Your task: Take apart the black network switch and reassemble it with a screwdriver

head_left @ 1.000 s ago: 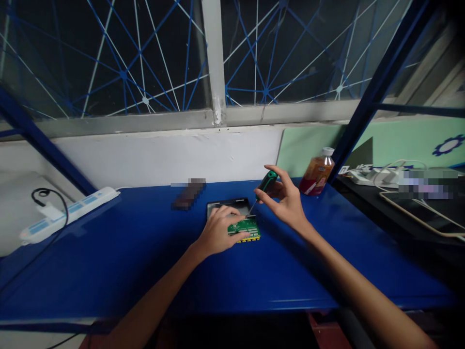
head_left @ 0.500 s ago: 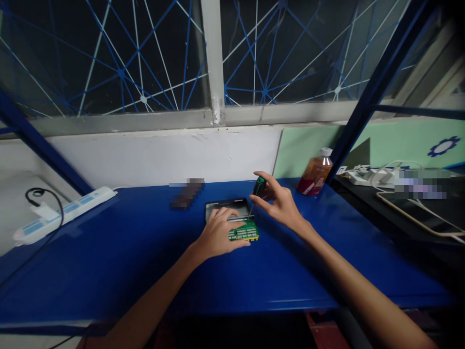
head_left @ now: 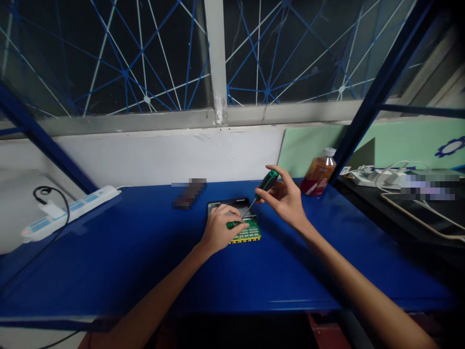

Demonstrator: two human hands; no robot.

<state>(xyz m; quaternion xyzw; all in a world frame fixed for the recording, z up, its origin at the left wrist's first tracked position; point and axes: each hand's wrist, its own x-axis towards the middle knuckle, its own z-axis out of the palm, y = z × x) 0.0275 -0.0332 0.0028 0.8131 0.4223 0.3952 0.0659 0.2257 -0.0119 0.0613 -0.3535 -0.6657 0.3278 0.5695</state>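
A green circuit board (head_left: 249, 232) lies on the blue table (head_left: 145, 261), against a dark flat tray (head_left: 232, 204). My left hand (head_left: 220, 228) rests on the board's left part, fingers curled and pressing it down. My right hand (head_left: 286, 197) pinches the green-and-black handle of a small screwdriver (head_left: 264, 186). The screwdriver slants down to the left, its tip near the board's upper edge, close to my left fingertips.
A white power strip (head_left: 69, 212) with a black cable lies at the far left. A pixelated dark object (head_left: 189, 193) sits behind the tray. An orange-liquid bottle (head_left: 318, 173) stands at the back right by a blue post (head_left: 370, 92). Cables and another strip (head_left: 374, 177) lie further right.
My right hand dipped and stood the screwdriver more upright half a second ago, then came back up with it slanted. My left hand has curled tighter on the board.
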